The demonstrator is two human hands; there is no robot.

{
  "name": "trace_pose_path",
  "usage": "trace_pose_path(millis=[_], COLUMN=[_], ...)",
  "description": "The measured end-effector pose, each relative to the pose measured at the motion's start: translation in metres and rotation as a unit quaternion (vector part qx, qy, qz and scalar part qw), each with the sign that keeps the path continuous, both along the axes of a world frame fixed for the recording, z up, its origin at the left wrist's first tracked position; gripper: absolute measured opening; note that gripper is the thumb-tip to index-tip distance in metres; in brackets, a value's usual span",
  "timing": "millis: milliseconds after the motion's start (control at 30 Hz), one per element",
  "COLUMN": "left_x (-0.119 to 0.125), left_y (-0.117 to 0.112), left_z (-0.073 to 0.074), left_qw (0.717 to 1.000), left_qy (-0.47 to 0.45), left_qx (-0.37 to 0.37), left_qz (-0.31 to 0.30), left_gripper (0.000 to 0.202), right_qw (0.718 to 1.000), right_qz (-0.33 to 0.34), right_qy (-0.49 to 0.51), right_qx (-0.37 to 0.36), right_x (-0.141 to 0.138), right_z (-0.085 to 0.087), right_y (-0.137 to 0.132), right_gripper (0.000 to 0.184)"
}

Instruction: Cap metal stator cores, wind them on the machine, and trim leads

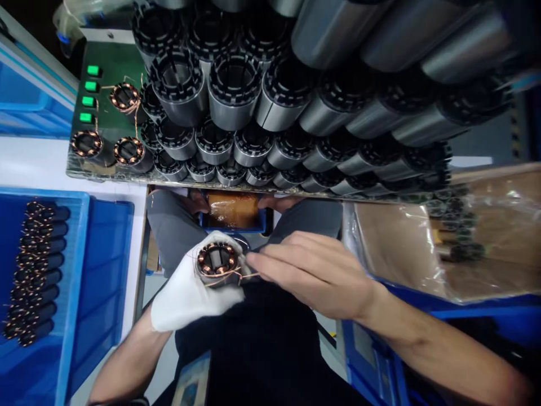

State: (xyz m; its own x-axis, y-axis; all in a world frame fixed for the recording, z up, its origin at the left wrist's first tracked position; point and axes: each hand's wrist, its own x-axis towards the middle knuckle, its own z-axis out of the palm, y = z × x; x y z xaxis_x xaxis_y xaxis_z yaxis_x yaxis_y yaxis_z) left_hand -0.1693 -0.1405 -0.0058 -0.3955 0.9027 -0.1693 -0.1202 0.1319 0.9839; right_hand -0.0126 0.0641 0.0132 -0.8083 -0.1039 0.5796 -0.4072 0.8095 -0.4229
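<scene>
My left hand (186, 296), in a white glove, is wrapped round a motor stator (207, 276) wound with copper, its open end facing up towards me. Loose copper wire ends (245, 276) stick out from the stator's right side. My bare right hand (315, 273) is closed just right of the stator, its thumb and fingertips pinching these wire ends. The exact grip of the fingertips is partly hidden. Both hands are in front of my body, below the edge of the bench.
Rows of unwound stators (234, 107) crowd the bench above my hands. Wound stators (129, 152) stand beside green-lit switches (88, 101) on a green panel (110, 59). A blue bin (76, 270) at left holds stacked wound stators (40, 270). Plastic-covered cardboard (397, 248) lies at right.
</scene>
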Motion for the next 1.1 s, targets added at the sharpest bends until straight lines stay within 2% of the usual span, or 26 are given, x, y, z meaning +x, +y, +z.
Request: trace_pose_path(millis=[33, 67, 100, 133, 167, 200, 233, 267, 333, 367, 400, 433, 467, 500, 533, 600, 633, 700, 767, 800, 867, 900, 933, 1000, 1033, 1100], left_x=[0.003, 0.006, 0.011, 0.017, 0.023, 0.031, 0.039, 0.045, 0.052, 0.051, 0.046, 0.039, 0.031, 0.022, 0.013, 0.0, -0.002, -0.002, 0.005, 0.009, 0.018, 0.022, 0.025, 0.029, 0.03, 0.03], left_y=[0.003, 0.006, 0.01, 0.013, 0.017, 0.021, 0.024, 0.028, 0.035, 0.038, 0.04, 0.042, 0.043, 0.043, 0.043, 0.04, 0.037, 0.03, 0.02, 0.016, 0.01, 0.009, 0.009, 0.015, 0.018, 0.025], left_z=[-0.001, -0.003, -0.006, -0.007, -0.009, -0.009, -0.009, -0.008, -0.008, -0.01, -0.013, -0.017, -0.022, -0.028, -0.033, -0.04, -0.041, -0.041, -0.037, -0.033, -0.025, -0.021, -0.017, -0.013, -0.012, -0.014], left_qw=[1.0, 0.999, 0.998, 0.995, 0.986, 0.968, 0.943, 0.914, 0.872, 0.865, 0.871, 0.89, 0.918, 0.945, 0.958, 0.943, 0.931, 0.92, 0.94, 0.959, 0.986, 0.979, 0.956, 0.889, 0.865, 0.853], left_qy=[0.015, 0.02, 0.006, -0.033, -0.095, -0.174, -0.253, -0.322, -0.416, -0.433, -0.42, -0.368, -0.275, -0.147, -0.006, 0.22, 0.283, 0.322, 0.263, 0.196, -0.021, -0.149, -0.27, -0.446, -0.491, -0.506], left_qx=[-0.008, -0.004, 0.016, 0.051, 0.095, 0.143, 0.183, 0.209, 0.213, 0.204, 0.199, 0.202, 0.212, 0.22, 0.221, 0.211, 0.206, 0.217, 0.216, 0.202, 0.163, 0.135, 0.111, 0.092, 0.091, 0.11], left_qz=[0.022, 0.044, 0.063, 0.079, 0.095, 0.109, 0.119, 0.128, 0.145, 0.152, 0.162, 0.178, 0.192, 0.194, 0.184, 0.134, 0.105, 0.059, 0.032, 0.025, 0.024, 0.027, 0.031, 0.043, 0.047, 0.066], left_gripper=[0.045, 0.046, 0.049, 0.051, 0.054, 0.055, 0.055, 0.053, 0.047, 0.044, 0.042, 0.043, 0.045, 0.046, 0.047, 0.05, 0.054, 0.066, 0.072, 0.072, 0.063, 0.057, 0.055, 0.054, 0.05, 0.045], right_qw=[0.996, 0.977, 0.935, 0.874, 0.817, 0.791, 0.803, 0.839, 0.906, 0.918, 0.917, 0.908, 0.899, 0.89, 0.881, 0.862, 0.853, 0.838, 0.817, 0.799, 0.76, 0.753, 0.761, 0.806, 0.831, 0.869], right_qz=[0.027, 0.055, 0.078, 0.088, 0.085, 0.081, 0.077, 0.07, 0.048, 0.035, 0.021, 0.008, 0.0, -0.009, -0.022, -0.048, -0.065, -0.074, -0.038, -0.006, 0.042, 0.045, 0.039, 0.015, -0.002, -0.035], right_qy=[-0.013, -0.028, -0.043, -0.052, -0.049, -0.036, -0.018, 0.004, 0.023, 0.011, -0.008, -0.03, -0.051, -0.072, -0.094, -0.153, -0.186, -0.235, -0.234, -0.225, -0.209, -0.207, -0.209, -0.214, -0.213, -0.201], right_qx=[-0.087, -0.206, -0.344, -0.476, -0.568, -0.605, -0.591, -0.54, -0.421, -0.394, -0.399, -0.417, -0.435, -0.449, -0.464, -0.481, -0.483, -0.487, -0.525, -0.557, -0.614, -0.623, -0.613, -0.552, -0.514, -0.45], right_x=[0.002, 0.003, 0.003, 0.003, 0.002, 0.002, 0.002, 0.003, 0.007, 0.011, 0.015, 0.02, 0.023, 0.026, 0.028, 0.028, 0.026, 0.023, 0.021, 0.022, 0.023, 0.024, 0.025, 0.026, 0.026, 0.026], right_z=[0.0, 0.0, -0.001, -0.003, -0.007, -0.012, -0.018, -0.025, -0.037, -0.041, -0.044, -0.045, -0.045, -0.043, -0.039, -0.03, -0.026, -0.022, -0.025, -0.029, -0.039, -0.044, -0.047, -0.049, -0.046, -0.037], right_y=[-0.005, -0.012, -0.022, -0.034, -0.046, -0.058, -0.067, -0.075, -0.08, -0.079, -0.075, -0.07, -0.064, -0.058, -0.052, -0.042, -0.038, -0.035, -0.038, -0.042, -0.052, -0.056, -0.06, -0.062, -0.06, -0.055], right_gripper=[0.015, 0.017, 0.02, 0.021, 0.02, 0.02, 0.019, 0.019, 0.018, 0.019, 0.02, 0.022, 0.026, 0.03, 0.035, 0.041, 0.043, 0.045, 0.05, 0.051, 0.049, 0.049, 0.05, 0.05, 0.047, 0.041])
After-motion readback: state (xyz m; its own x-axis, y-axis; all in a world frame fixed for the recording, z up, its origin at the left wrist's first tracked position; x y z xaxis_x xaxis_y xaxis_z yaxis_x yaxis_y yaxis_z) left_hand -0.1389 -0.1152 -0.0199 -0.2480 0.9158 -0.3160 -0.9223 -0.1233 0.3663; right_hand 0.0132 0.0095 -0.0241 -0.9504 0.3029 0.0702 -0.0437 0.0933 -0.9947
